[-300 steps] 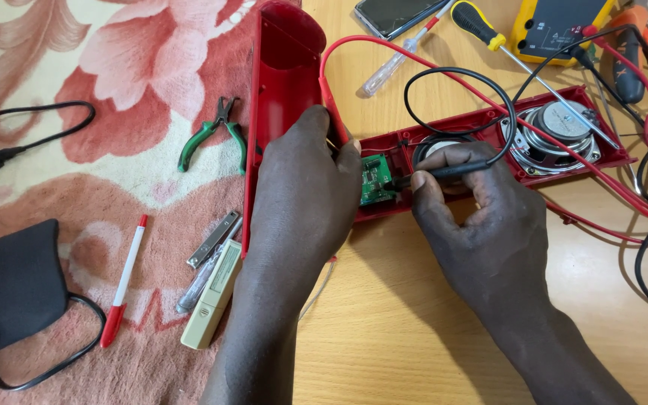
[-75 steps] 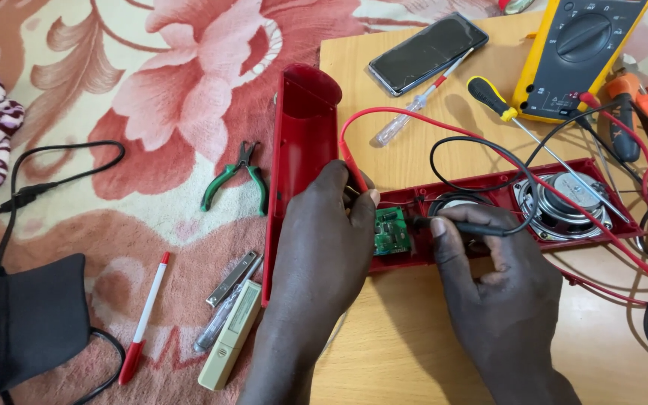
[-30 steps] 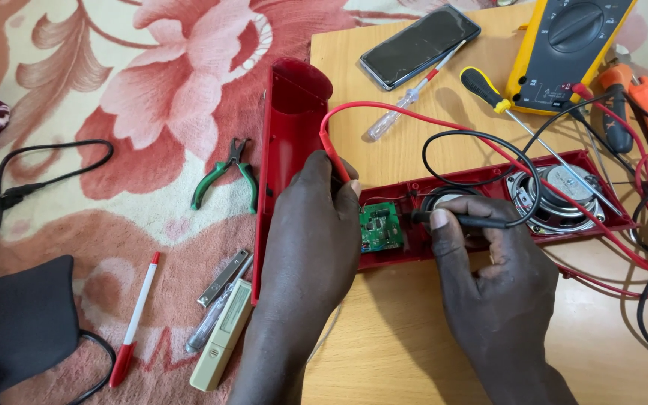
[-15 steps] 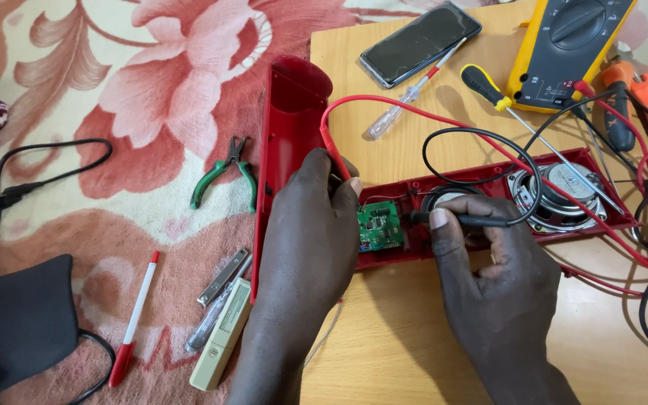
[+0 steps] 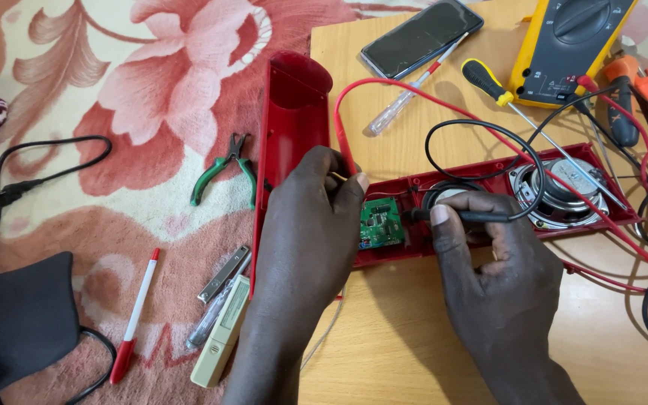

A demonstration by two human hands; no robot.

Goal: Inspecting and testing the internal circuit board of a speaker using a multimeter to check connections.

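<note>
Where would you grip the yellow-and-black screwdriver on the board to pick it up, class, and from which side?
Grip the screwdriver by its thick yellow-and-black handle, coming from above with fingers across its width. The handle lies flat on the board with bare wood either side, between the phone and the multimeter. The thin shaft runs under wires toward the speaker, so it is a poor grip.

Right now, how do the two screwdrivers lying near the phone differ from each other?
The clear-handled screwdriver has a see-through handle with a red band, while the black-and-yellow screwdriver has a solid handle in those two colours. The clear one lies right beside the phone, its upper end at the phone's edge; the black-and-yellow one lies apart, nearer the yellow meter, and its long thin shaft reaches over the speaker. Both lie flat on the wooden board, untouched by either hand.
</note>
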